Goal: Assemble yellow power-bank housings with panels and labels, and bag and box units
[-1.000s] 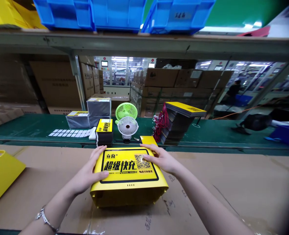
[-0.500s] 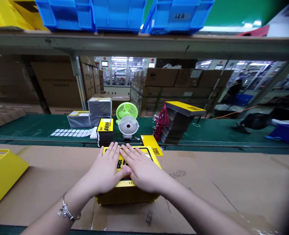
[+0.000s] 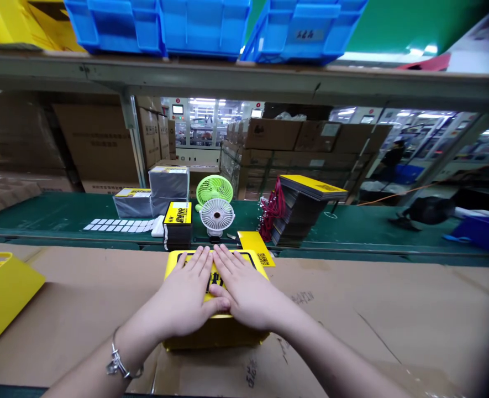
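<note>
A yellow plastic housing (image 3: 215, 334) with a black-and-yellow printed label panel (image 3: 214, 276) on top sits on the cardboard-covered bench in front of me. My left hand (image 3: 186, 296) lies flat on the left part of that panel, its fingers stretched out. Flat on the right part rests my right hand (image 3: 246, 290), also with fingers extended. The thumbs cross near the front edge, and both palms cover much of the print. Just behind the housing, a yellow card with a QR code (image 3: 254, 243) lies at the bench's back edge.
Behind stand a white fan (image 3: 217, 214), a green fan (image 3: 214, 189), a stack of yellow-and-black labels (image 3: 178, 218), a leaning panel stack (image 3: 300, 213) and red wires (image 3: 273, 204). Another yellow housing (image 3: 8, 304) is at left. Blue bins (image 3: 205, 27) sit on the overhead shelf.
Both flat hands have slid slightly to the right across the panel, uncovering some of its left side and different printed characters between them. The housing stays in about the same place.
</note>
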Demonstrator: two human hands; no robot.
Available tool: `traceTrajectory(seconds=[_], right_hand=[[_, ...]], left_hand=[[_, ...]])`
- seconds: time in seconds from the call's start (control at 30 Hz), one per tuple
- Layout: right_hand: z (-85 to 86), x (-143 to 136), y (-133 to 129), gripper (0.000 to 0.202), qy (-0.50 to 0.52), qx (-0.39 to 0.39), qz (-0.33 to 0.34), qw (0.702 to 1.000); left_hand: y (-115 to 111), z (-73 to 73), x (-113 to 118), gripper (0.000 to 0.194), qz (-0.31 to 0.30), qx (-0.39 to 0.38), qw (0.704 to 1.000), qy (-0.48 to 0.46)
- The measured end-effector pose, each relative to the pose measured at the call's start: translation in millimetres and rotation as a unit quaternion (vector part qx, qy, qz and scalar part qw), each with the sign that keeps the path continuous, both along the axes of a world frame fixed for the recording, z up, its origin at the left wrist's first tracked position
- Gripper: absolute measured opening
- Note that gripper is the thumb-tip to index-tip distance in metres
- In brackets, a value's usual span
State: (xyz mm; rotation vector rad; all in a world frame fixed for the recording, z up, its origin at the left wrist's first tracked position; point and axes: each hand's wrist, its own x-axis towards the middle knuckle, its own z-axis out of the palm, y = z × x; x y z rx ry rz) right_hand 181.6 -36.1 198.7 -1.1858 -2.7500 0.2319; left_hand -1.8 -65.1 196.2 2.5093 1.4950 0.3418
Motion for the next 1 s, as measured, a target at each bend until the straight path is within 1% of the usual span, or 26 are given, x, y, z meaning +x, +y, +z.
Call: traceTrajectory(seconds=[0.03,0.1,0.2,0.27,0.33,0.43,0.5,0.57,0.63,0.67,0.7,0.73,0.77,0.8,0.83,0.87,0.93,0.97,1.0], right_hand=[[1.7,-1,-1,0.075,-0.003,-0.004,0.010,1.000],[5.4,5,-2,0.077,-0.009,-0.014,0.008,1.000],[7.8,25,-4,0.076,-0.008,-0.026,-0.026,0.999],[5.6,39,-8,0.072,0.007,-0.037,-0.061,0.997],[1.1,51,-15,0.068,0.033,-0.055,-0.095,0.993],[-7.2,68,-28,0.063,0.090,-0.086,-0.134,0.983],[-15.3,79,-37,0.061,0.148,-0.112,-0.146,0.972],[-28.9,87,-45,0.065,0.223,-0.141,-0.151,0.953],[-50.4,89,-51,0.074,0.291,-0.163,-0.166,0.928],[-63.5,88,-53,0.075,0.312,-0.173,-0.182,0.916],[-77.2,86,-53,0.070,0.323,-0.183,-0.207,0.905],[-90.3,83,-54,0.057,0.320,-0.196,-0.237,0.896],[-101.7,80,-54,0.042,0.311,-0.202,-0.270,0.888],[-110.2,78,-53,0.030,0.297,-0.199,-0.296,0.886],[-115.2,77,-53,0.024,0.280,-0.185,-0.316,0.887],[-116.4,78,-53,0.022,0.266,-0.159,-0.327,0.893],[-108.9,83,-55,0.024,0.243,-0.094,-0.328,0.908],[-101.8,86,-56,0.027,0.234,-0.062,-0.332,0.912],[-93.9,89,-59,0.030,0.228,-0.027,-0.341,0.912]], left_hand=[[1,0.3,1,0.088,-0.008,-0.002,1.000,0.001],[0,-0.3,-6,0.087,-0.001,-0.004,1.000,-0.001],[-6,-4.0,-31,0.081,0.032,-0.024,0.999,-0.027],[-14,-7.6,-48,0.076,0.056,-0.052,0.994,-0.071],[-23,-12.4,-60,0.068,0.077,-0.083,0.985,-0.131],[-41,-25.1,-68,0.060,0.100,-0.120,0.957,-0.246],[-53,-40.1,-69,0.060,0.113,-0.142,0.925,-0.334],[-64,-61.1,-68,0.065,0.126,-0.171,0.887,-0.411],[-74,-85.9,-66,0.072,0.138,-0.205,0.849,-0.466],[-78,-98.0,-64,0.075,0.145,-0.221,0.831,-0.489],[-82,-108.9,-61,0.076,0.152,-0.232,0.815,-0.508],[-85,-117.6,-58,0.079,0.161,-0.235,0.807,-0.518],[-87,-123.4,-55,0.080,0.172,-0.232,0.804,-0.520],[-89,-126.0,-51,0.082,0.184,-0.220,0.807,-0.516],[-89,-125.2,-48,0.083,0.195,-0.202,0.813,-0.510],[-89,-121.3,-45,0.083,0.201,-0.184,0.820,-0.504],[-84,-106.3,-40,0.083,0.199,-0.163,0.822,-0.507],[-79,-97.1,-37,0.084,0.193,-0.166,0.814,-0.523],[-74,-88.1,-34,0.084,0.184,-0.186,0.797,-0.545]])
